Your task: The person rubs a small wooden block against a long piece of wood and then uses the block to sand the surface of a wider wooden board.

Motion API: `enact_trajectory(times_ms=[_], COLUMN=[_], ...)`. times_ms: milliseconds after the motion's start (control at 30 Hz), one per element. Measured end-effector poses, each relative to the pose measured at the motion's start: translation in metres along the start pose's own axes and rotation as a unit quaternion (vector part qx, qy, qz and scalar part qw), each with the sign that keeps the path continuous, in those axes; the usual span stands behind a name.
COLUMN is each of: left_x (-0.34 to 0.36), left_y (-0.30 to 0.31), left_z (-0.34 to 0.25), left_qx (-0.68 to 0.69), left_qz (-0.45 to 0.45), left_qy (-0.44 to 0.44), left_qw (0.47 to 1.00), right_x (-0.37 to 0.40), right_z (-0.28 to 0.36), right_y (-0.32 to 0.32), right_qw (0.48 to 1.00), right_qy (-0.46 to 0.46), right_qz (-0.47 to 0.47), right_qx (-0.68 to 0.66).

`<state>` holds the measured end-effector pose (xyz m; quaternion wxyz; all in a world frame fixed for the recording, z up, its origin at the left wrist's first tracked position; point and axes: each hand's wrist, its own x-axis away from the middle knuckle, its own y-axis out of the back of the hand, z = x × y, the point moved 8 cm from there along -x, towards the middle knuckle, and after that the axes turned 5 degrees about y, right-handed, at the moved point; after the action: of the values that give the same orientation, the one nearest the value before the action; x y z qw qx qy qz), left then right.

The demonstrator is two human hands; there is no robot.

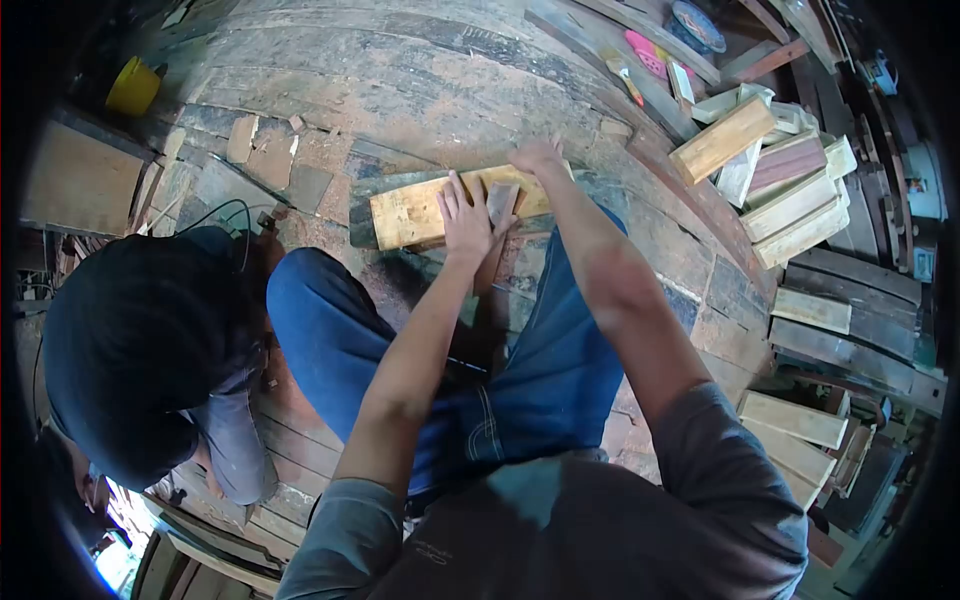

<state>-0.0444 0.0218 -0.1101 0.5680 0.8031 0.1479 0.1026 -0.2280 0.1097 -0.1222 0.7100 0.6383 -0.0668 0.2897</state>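
A pale yellow wooden board (408,214) lies across a darker plank (362,228) on the floor in front of my knees. My left hand (467,222) presses on the board's middle, its fingers spread. Against that hand rests a small brown wooden piece (502,203), set at an angle over the board. My right hand (537,156) is at the board's far right end; its fingers are too small and blurred to tell what they hold, if anything.
A person in dark clothes (150,350) crouches at my left. Stacked wooden pieces (800,215) lie at the right, near a brush (625,80) and a pink item (646,52). A yellow bucket (133,87) stands at the far left.
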Motion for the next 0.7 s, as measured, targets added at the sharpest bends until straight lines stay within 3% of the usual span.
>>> enact_trajectory(times_ms=[33, 67, 200, 300, 400, 633, 700], left_x=[-0.001, 0.001, 0.021, 0.019, 0.015, 0.001, -0.013], left_y=[-0.007, -0.001, 0.021, -0.002, -0.008, -0.012, -0.002], left_z=[-0.003, -0.003, -0.011, -0.02, -0.024, -0.015, 0.028], left_qx=[0.003, 0.057, 0.109, 0.06, 0.082, -0.031, -0.191], left_qz=[-0.004, -0.086, -0.155, -0.145, -0.053, -0.072, -0.007], left_qy=[0.0, -0.019, 0.022, 0.018, 0.051, 0.028, 0.156], left_qw=[1.0, 0.994, 0.982, 0.987, 0.994, 0.997, 0.969], right_x=[0.001, 0.005, 0.0, 0.002, -0.002, 0.01, 0.008], right_z=[-0.005, -0.009, -0.025, -0.024, -0.023, -0.017, -0.018], right_y=[-0.006, -0.01, -0.033, -0.045, -0.044, -0.038, -0.039], right_qw=[0.999, 1.0, 0.995, 0.993, 0.992, 0.98, 0.979], right_qy=[-0.012, -0.017, -0.018, -0.001, 0.015, 0.026, 0.032], right_qz=[0.035, 0.004, -0.095, -0.113, -0.124, -0.197, -0.2], right_qx=[0.004, 0.01, 0.006, 0.02, 0.026, 0.033, 0.032])
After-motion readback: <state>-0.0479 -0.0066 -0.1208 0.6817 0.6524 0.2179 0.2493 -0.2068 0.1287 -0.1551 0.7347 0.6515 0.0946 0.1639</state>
